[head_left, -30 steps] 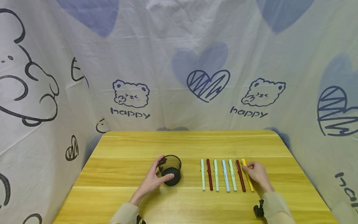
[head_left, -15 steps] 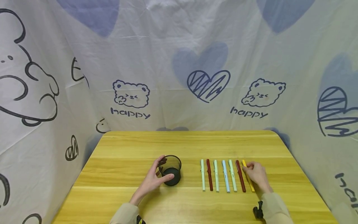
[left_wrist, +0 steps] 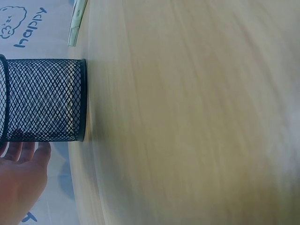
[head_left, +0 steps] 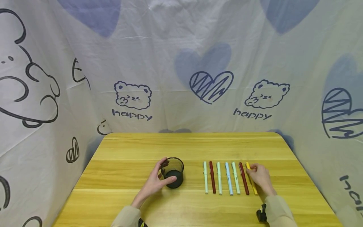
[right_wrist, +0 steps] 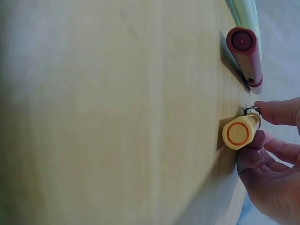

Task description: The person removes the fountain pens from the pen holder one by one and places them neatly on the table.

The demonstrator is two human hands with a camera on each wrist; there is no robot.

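On the left of the table, a black mesh pen holder (head_left: 176, 184) stands upright. My left hand (head_left: 154, 183) holds it from the left, thumb in front and fingers behind. The left wrist view shows fingertips against the mesh wall of this pen holder (left_wrist: 44, 98). My right hand (head_left: 261, 179) pinches a yellow pen (head_left: 253, 185) at the right end of a row of pens. In the right wrist view, thumb and fingers lie on either side of the yellow pen (right_wrist: 237, 134), which is still down at the table. A dark red pen (head_left: 244, 178) lies just left of it.
Further left in the row lie a mint pen (head_left: 236, 178), a light blue pen (head_left: 229, 179), another mint pen (head_left: 219, 178), a second dark red pen (head_left: 212, 177) and a third mint pen (head_left: 205, 178). A printed cloth (head_left: 170, 110) hangs behind the wooden table (head_left: 187, 208).
The yellow pen's lower end has shifted slightly, and my right hand has moved very little with it. My left hand and the pen holder stay where they were.
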